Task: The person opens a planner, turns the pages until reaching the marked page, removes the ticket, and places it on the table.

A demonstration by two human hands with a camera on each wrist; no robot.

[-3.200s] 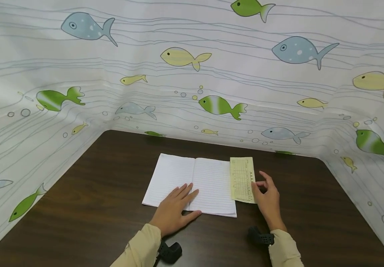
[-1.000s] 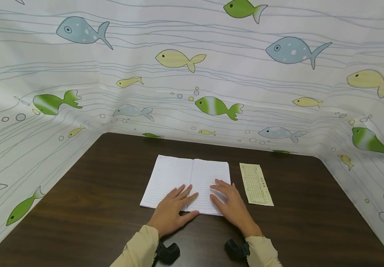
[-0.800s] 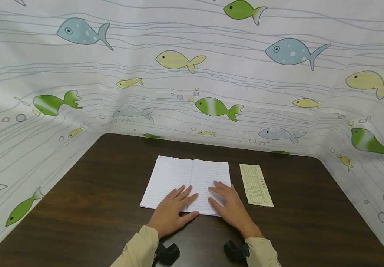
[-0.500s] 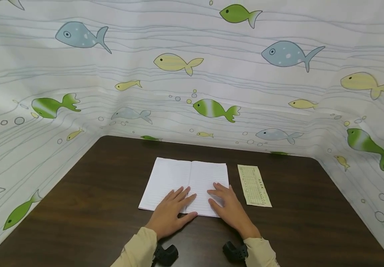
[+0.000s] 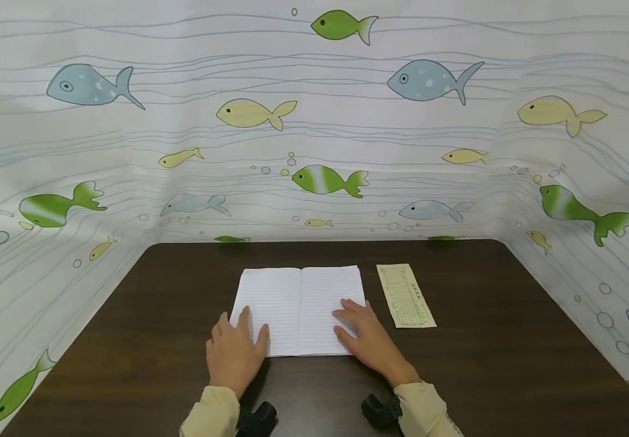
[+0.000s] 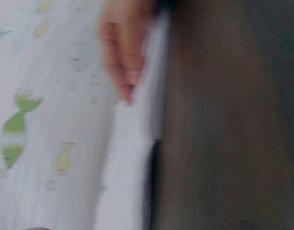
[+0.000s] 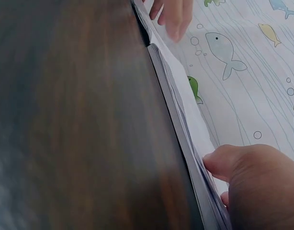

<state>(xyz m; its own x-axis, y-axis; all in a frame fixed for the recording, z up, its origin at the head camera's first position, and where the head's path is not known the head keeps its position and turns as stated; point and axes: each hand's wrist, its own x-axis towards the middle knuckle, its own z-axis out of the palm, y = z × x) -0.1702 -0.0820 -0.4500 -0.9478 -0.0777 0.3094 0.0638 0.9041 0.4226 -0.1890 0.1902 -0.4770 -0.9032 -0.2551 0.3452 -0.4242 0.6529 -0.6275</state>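
Observation:
An open notebook (image 5: 328, 309) with white lined pages lies flat on the dark table. My left hand (image 5: 235, 352) is at its lower left corner, fingers spread and loosely bent over the left page's edge. On the right page rests my right hand (image 5: 369, 340), its fingers relaxed and slightly apart. In the right wrist view, the right thumb (image 7: 228, 160) lies on the page edge beside the stacked sheets. A pale yellow printed slip (image 5: 406, 297) lies to the right of the notebook, apart from both hands. The left wrist view is blurred.
The brown wooden table (image 5: 489, 364) is enclosed by white sheeting (image 5: 271, 67) printed with fish, along the back and both sides. Black wrist devices (image 5: 257, 419) sit at both cuffs.
The yellow slip, earlier at the notebook's right edge by the right hand, now lies apart on the table. The right hand came onto the right page; the left hand moved from the middle to the left edge.

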